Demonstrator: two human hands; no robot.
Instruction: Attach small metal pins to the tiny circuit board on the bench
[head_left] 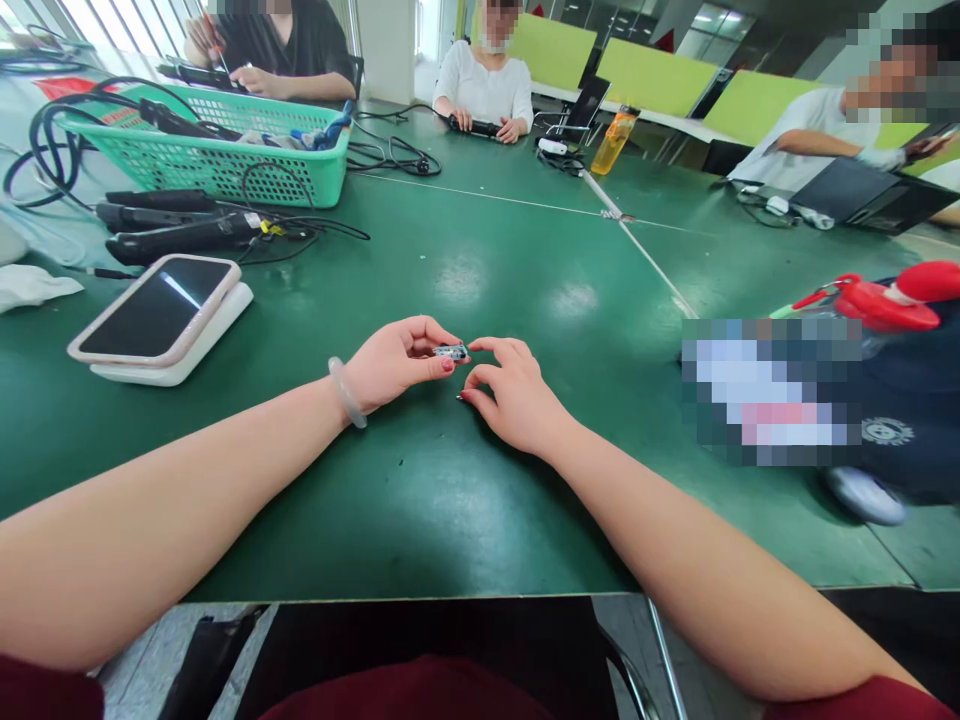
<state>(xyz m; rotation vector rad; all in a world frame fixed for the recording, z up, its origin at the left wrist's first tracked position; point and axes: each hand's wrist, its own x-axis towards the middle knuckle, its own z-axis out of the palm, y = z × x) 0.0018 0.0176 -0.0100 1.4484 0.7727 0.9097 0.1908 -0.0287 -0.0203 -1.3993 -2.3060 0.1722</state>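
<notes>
Left grip [390, 358] pinches a small silvery piece [451, 352]; right grip [517, 395] curls beside it, its hold unclear.

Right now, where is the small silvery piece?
In the head view, the small silvery piece is near the middle, held in the left hand over the green table, with the right hand close on its right.

- The tabletop [450, 510] is gleaming, smooth and glossy.
- The small part [451, 352] is glinting like metal.
- The basket [225, 165] is showing perforated plastic.
- The phone screen [156, 310] is shining like dark glass.
- The bracelet [347, 393] is looking smooth, polished.
</notes>
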